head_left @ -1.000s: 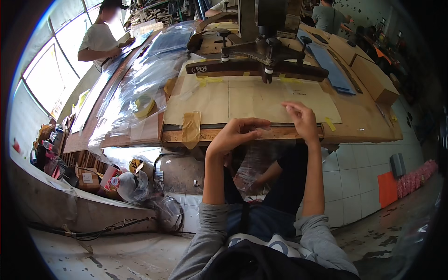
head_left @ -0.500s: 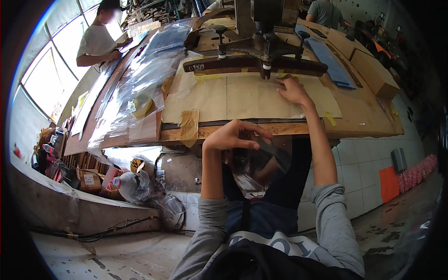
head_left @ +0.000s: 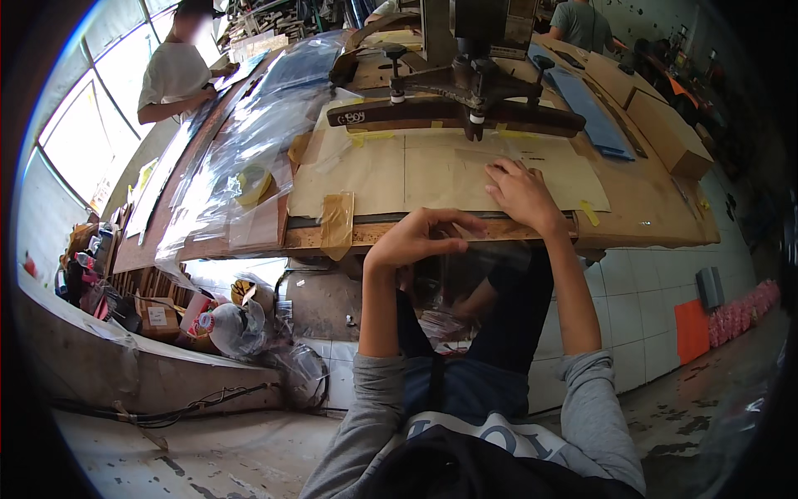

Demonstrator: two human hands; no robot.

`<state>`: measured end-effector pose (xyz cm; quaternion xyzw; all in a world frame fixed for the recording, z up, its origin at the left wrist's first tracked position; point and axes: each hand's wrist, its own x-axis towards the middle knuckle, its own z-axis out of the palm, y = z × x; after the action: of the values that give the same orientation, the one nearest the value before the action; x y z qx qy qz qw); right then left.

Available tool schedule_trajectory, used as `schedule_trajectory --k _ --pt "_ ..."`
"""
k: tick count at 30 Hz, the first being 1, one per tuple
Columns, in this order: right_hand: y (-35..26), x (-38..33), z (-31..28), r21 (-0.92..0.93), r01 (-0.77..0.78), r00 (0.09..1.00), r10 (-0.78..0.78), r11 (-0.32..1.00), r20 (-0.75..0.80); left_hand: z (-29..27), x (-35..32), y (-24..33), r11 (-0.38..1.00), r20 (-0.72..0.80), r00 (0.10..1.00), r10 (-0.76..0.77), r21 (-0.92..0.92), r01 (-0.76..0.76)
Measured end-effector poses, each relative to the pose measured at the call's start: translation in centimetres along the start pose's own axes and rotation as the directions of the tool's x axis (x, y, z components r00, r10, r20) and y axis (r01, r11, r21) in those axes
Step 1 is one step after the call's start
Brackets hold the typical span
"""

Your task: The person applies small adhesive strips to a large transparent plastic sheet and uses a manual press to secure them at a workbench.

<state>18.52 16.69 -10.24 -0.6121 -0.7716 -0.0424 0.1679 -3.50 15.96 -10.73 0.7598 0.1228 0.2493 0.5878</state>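
My left hand (head_left: 416,239) hovers at the table's front edge, thumb and fingers curled around a clear plastic sheet (head_left: 490,256) that hangs faintly visible below the edge. Over the cream board (head_left: 374,179), my right hand (head_left: 524,193) has its fingers bent down on another clear piece of plastic (head_left: 471,170), whose outline is faint. Yellow tape patches and a dark line mark the board. Beyond my right hand, a dark metal press bar (head_left: 457,116) with screw knobs spans the board's far side.
Crumpled clear film (head_left: 241,158) covers the table's left part. Brown tape (head_left: 337,224) hangs over the front edge. Blue strips (head_left: 590,116) and a cardboard box (head_left: 665,133) lie at right. One person (head_left: 174,79) works at far left, another (head_left: 582,25) at far right.
My right hand has come back toward me from beneath the press bar, with clear plastic at its fingers. My left hand has shifted slightly; the sheet below it shows less clearly.
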Motion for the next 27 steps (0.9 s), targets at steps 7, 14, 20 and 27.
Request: schedule_trajectory --k 7,14,20,27 --pt "2.5 4.8 2.6 0.016 0.013 0.999 -0.012 1.000 -0.036 1.3 1.5 -0.7 0.998 -0.448 0.892 -0.055 -0.041 0.041" --pt "3.2 6.5 3.5 0.047 -0.010 1.000 0.011 0.999 -0.022 1.5 1.9 -1.4 0.996 -0.541 0.839 -0.056 0.031 0.087" --pt "2.9 6.1 3.0 0.159 0.087 0.977 -0.053 0.983 -0.207 1.6 2.1 -1.8 0.997 -0.610 0.792 -0.028 0.043 0.069" --pt "2.4 3.4 3.1 0.077 -0.006 0.980 0.022 0.997 -0.199 1.8 2.1 -1.3 0.989 -0.590 0.805 -0.067 0.068 0.133"
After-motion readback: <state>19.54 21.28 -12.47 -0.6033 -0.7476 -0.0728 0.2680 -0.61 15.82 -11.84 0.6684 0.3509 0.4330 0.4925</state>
